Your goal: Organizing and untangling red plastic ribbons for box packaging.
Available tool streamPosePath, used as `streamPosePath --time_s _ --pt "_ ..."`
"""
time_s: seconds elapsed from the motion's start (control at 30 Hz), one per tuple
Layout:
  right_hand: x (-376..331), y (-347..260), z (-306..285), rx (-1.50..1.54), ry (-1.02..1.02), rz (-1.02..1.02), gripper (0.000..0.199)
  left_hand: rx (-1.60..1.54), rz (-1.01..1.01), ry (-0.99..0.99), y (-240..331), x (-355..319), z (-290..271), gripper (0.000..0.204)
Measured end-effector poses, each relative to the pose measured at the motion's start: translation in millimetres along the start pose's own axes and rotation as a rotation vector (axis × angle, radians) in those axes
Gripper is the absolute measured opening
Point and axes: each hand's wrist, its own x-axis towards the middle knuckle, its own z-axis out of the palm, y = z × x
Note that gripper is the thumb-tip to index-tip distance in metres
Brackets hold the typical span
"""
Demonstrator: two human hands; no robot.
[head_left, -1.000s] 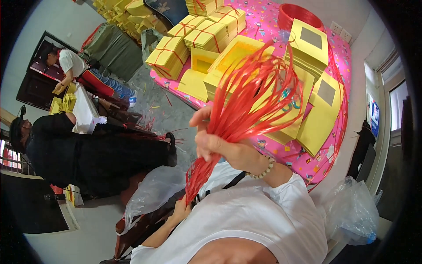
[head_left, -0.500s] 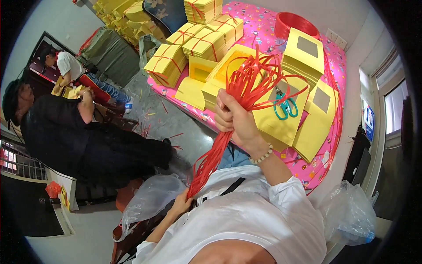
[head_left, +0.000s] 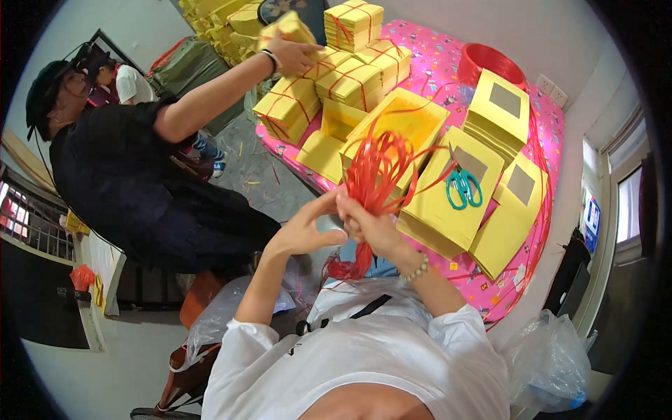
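Observation:
In front of my chest, my right hand (head_left: 369,227) is closed around a bundle of red plastic ribbon strips (head_left: 381,164). Loops fan out above the fist and loose ends hang below it. My left hand (head_left: 302,227) has come up beside it, thumb stretched apart and fingertips at the bundle near my right fingers; it grips nothing that I can see. Beyond the bundle stands an open yellow box (head_left: 420,112). Teal-handled scissors (head_left: 463,189) lie on a yellow piece with a grey window (head_left: 434,217), to the right of the ribbon.
Tied yellow stacks (head_left: 287,108) stand at the back of the pink-covered table (head_left: 420,45). A red ribbon coil (head_left: 493,63) sits near the wall. At left, a person in black (head_left: 140,182) reaches over the stacks with a yellow bundle (head_left: 288,31); another person (head_left: 133,85) is behind.
My left hand has risen from the ribbon's lower ends to beside my right hand. The bundle has come lower. The person in black has turned and stretched an arm over the stacks.

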Motion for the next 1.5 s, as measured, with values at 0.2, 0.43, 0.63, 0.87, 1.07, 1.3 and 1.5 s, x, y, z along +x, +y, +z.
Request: streamPosePath --time_s 0.2,0.43,0.63,0.87,1.07,1.3,1.5 --pt "-24 40 -28 -0.344 -0.043 -0.016 0.026 -0.056 -0.224 -0.2 14 22 24 0.046" --pt "-18 68 -36 -0.074 -0.068 0.066 0.011 0.056 -0.206 -0.127 -8 17 45 0.033" --pt "-17 80 -35 -0.102 0.064 -0.155 0.027 -0.077 -0.192 -0.097 -7 20 53 0.024" --pt "-35 35 -46 -0.428 -0.077 -0.048 0.046 -0.443 -0.34 -0.049 8 29 46 0.024" --pt "-53 -23 -59 -1.055 0.088 -0.202 0.041 -0.382 -0.147 0.037 9 30 39 0.024" --pt "-1 -86 -65 -1.426 0.702 -1.003 0.037 -0.366 -0.139 -0.019 19 31 53 0.027" --pt "25 -93 -83 -1.435 0.367 -0.875 0.018 -0.074 -0.023 0.039 17 31 50 0.013"
